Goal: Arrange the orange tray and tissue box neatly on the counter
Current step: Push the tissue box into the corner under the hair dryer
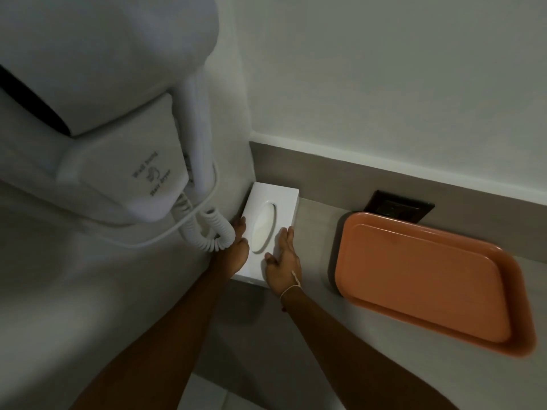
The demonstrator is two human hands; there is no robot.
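A white tissue box [278, 202] with an oval slot lies flat on the grey counter [313, 232], tucked into the corner against the left wall. My left hand [236, 250] presses its left long side and my right hand [282, 261] grips its right side near the front end, so both hands hold the box. The orange tray [429, 285] lies flat and empty on the counter to the right, a hand's width from the box, its long side angled along the back wall.
A white wall-mounted hair dryer [142, 179] with a coiled cord [213, 229] hangs just left of the box, the cord near my left hand. A dark wall socket [396, 207] sits behind the tray. The counter's front edge runs below my wrists.
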